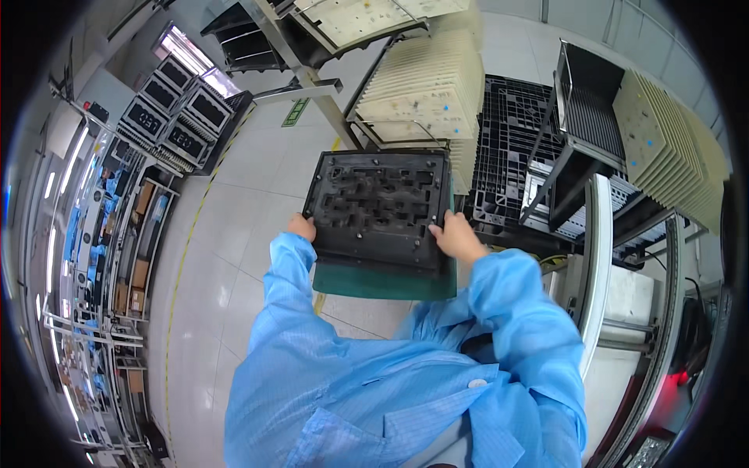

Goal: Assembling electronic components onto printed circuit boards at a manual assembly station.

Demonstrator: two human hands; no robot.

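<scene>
A black rectangular fixture plate, full of cut-outs and dotted with small screws, is in front of my body. My left hand is closed on its left edge. On the opposite edge, the fingers and thumb of my right hand grip the plate near its right side. Under the plate a green flat surface shows along the near edge; whether the plate touches it, I cannot tell. Blue sleeves cover both of my arms.
Beyond the plate stands a rack of upright cream boards. A black pallet and another board rack are to the right, near a metal frame post. On the left are shelves and stacked black-and-white trays.
</scene>
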